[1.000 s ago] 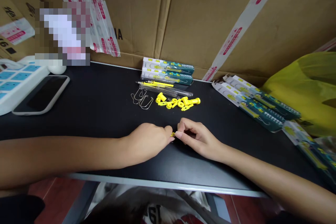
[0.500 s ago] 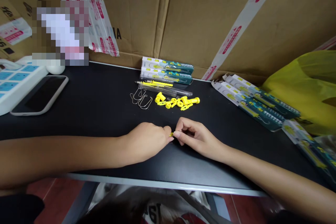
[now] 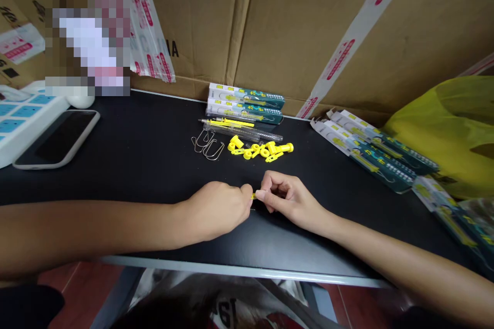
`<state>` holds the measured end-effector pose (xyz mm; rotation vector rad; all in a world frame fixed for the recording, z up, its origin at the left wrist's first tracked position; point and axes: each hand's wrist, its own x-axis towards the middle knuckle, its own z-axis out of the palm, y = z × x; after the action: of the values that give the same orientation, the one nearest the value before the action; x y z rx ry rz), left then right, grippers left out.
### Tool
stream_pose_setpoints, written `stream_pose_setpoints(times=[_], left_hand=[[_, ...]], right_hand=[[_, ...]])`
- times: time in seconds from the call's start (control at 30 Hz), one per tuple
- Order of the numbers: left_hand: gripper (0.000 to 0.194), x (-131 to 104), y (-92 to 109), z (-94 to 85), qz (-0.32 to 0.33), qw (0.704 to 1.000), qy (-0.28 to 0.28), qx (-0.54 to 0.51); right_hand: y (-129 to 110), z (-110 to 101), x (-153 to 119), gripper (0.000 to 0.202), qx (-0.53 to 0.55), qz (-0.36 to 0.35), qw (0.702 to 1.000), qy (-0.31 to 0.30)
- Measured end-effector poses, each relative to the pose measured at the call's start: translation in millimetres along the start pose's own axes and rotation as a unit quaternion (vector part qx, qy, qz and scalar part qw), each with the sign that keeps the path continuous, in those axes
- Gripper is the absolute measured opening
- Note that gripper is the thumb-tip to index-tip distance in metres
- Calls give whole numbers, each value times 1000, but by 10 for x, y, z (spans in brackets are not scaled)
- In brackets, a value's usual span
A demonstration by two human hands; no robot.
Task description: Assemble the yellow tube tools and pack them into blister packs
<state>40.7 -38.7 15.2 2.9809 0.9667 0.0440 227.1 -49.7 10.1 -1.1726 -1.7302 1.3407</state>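
Observation:
My left hand (image 3: 222, 209) is closed, with a small yellow plastic piece (image 3: 253, 196) showing at its fingertips. Thumb and forefinger of my right hand (image 3: 287, 195) pinch at the other side of that piece, where a thin bit of metal shows; its shape is too small to tell. Both hands nearly meet above the black table. Just beyond them lie several loose yellow plastic parts (image 3: 264, 151) with small springs among them. Bent metal hooks (image 3: 213, 150) rest to the left of these parts. Clear plastic tubes (image 3: 247, 133) and yellow rods (image 3: 231, 123) lie behind.
Two printed boxes (image 3: 245, 110) stand at the back against cardboard. More such boxes (image 3: 370, 157) lie at the right beside a yellow bag (image 3: 451, 128). A phone (image 3: 57, 139) and a white power strip (image 3: 29, 118) occupy the left. The table's pale front edge (image 3: 231, 269) runs below my arms.
My right hand has shifted very slightly, and a little more of the yellow piece shows between the fingertips. The parts on the table have stayed in place.

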Motion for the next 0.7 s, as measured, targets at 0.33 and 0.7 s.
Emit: stream_pose_setpoints(times=[0.33,0.7], left_hand=[[18,16,3,-63,-7,998,-51,-28],[17,9,55,-155,-35,994,-86,-58]], right_hand=[[60,63,-40,29,-7,-40,998,54],[88,64,-46,26,-53,-73,994,69]])
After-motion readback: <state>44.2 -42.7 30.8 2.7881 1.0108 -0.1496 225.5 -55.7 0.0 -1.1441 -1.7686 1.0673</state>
